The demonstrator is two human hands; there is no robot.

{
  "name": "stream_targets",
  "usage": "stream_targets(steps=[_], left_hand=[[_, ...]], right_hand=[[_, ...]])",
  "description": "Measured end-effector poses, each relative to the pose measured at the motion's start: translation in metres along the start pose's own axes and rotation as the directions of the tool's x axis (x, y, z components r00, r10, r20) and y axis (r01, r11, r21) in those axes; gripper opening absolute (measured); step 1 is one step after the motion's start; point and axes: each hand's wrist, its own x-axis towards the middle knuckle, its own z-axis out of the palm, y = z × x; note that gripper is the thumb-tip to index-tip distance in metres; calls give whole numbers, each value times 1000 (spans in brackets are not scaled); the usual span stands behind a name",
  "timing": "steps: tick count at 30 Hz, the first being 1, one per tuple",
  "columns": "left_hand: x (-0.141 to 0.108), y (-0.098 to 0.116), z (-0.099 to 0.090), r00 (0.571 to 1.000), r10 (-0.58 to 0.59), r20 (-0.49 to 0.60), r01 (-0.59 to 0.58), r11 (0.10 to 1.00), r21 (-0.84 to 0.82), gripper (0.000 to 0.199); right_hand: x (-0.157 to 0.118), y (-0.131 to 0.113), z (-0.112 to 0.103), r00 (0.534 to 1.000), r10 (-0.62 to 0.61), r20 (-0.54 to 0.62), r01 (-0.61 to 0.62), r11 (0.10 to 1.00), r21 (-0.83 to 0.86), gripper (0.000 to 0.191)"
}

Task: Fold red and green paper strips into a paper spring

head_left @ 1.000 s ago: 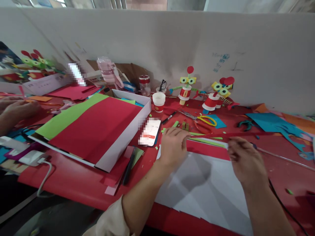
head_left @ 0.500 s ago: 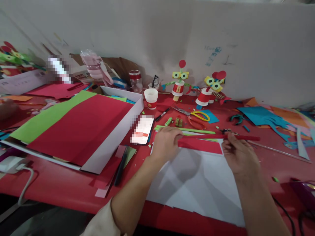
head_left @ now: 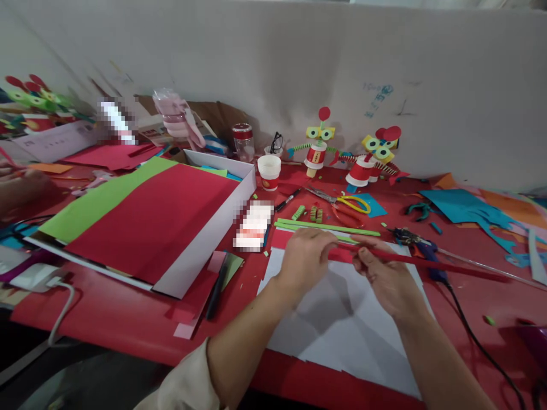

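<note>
A long thin red paper strip (head_left: 444,265) reaches out to the right from between my hands. My left hand (head_left: 305,256) is closed at the strip's left end, its fingertips bent down and partly hidden. Close beside it, my right hand (head_left: 387,273) pinches the strip between thumb and fingers. White paper sheets (head_left: 342,336) lie below both hands, with a red paper piece near their top edge. Light green strips (head_left: 333,228) lie just behind my hands.
On the left stands a white box (head_left: 200,233) with red and green sheets. Behind are paper cups (head_left: 269,171), a phone (head_left: 254,225), scissors (head_left: 354,204) and paper-cup figures (head_left: 316,154). A glue gun (head_left: 431,262) with a cord lies right. Another person's hand (head_left: 21,188) shows far left.
My right hand has moved left, closer to my left hand, and more of the red strip now sticks out to the right. The glue gun has come into sight. The view has shifted slightly.
</note>
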Motion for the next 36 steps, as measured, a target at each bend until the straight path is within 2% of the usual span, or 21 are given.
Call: stream_targets(steps=[2, 5, 9, 15, 18, 20, 23, 26, 29, 32, 34, 36], left_hand=[[-3, 4, 5, 998, 15, 61, -14, 1000, -13, 23], [-4, 7, 7, 994, 9, 106, -5, 999, -32, 22], [-3, 7, 7, 983, 13, 182, -3, 999, -54, 17], [-3, 7, 6, 973, 15, 228, -5, 999, -44, 19], [-3, 10, 5, 965, -22, 262, 30, 999, -27, 19], [-2, 10, 3, 954, -73, 290, 81, 997, -16, 22], [1, 4, -5, 926, -177, 333, 169, 984, 54, 28], [6, -10, -17, 943, -249, 221, 221, 965, 143, 24], [9, -24, -28, 964, -231, 133, 210, 966, 151, 22], [10, -31, -33, 980, -185, 67, 176, 976, 129, 24], [9, -32, -32, 988, -147, 50, 139, 981, 137, 26], [9, -31, -27, 992, -88, 87, 68, 975, 209, 28]], right_hand=[[-4, 5, 8, 999, -42, 23, 43, 999, -30, 23], [-4, 8, 8, 996, -91, 10, 92, 993, -73, 22], [-1, 10, 2, 995, -95, 14, 95, 990, -101, 22], [-2, 12, 4, 993, -119, 21, 120, 990, -77, 16], [-2, 9, 3, 995, -101, 27, 102, 994, -38, 18], [1, 4, -2, 997, -73, -30, 74, 996, 40, 22], [8, -8, -16, 980, -36, -197, 79, 973, 215, 29], [14, -23, -35, 938, -58, -340, 184, 919, 350, 31], [17, -33, -52, 905, -97, -415, 288, 857, 428, 32], [18, -37, -62, 852, -172, -495, 395, 831, 391, 35], [17, -36, -64, 767, -256, -588, 471, 847, 246, 34], [11, -34, -60, 644, -390, -658, 529, 849, 15, 30]])
